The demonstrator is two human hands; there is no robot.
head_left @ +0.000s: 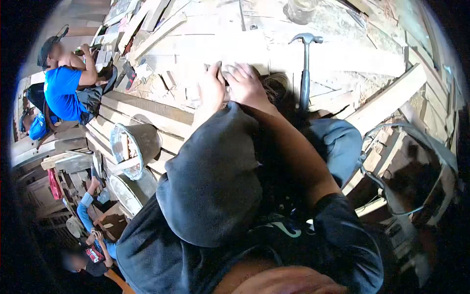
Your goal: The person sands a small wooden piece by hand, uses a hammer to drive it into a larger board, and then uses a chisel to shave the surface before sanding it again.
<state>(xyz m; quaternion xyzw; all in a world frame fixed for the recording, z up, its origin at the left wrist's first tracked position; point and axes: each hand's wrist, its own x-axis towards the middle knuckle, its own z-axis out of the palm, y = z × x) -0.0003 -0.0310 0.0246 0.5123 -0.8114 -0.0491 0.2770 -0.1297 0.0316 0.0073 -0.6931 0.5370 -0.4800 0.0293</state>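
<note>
My left hand (pixel 210 90) and my right hand (pixel 247 83) lie close together on pale wooden boards (pixel 196 44) at the top centre. The right hand's fingers rest spread and flat on a plank. My left hand's fingers are curled; whether it holds something is hidden. A claw hammer (pixel 305 73) with a dark handle lies on the boards just right of my right hand, untouched. My bare right forearm and a dark cloth-covered limb (pixel 210 186) fill the middle of the view.
A metal bucket (pixel 129 147) stands at the left beside stacked planks. A person in a blue shirt (pixel 63 90) sits far left; another person (pixel 90 245) is at lower left. Cables (pixel 387 181) loop at the right. Offcuts litter the boards.
</note>
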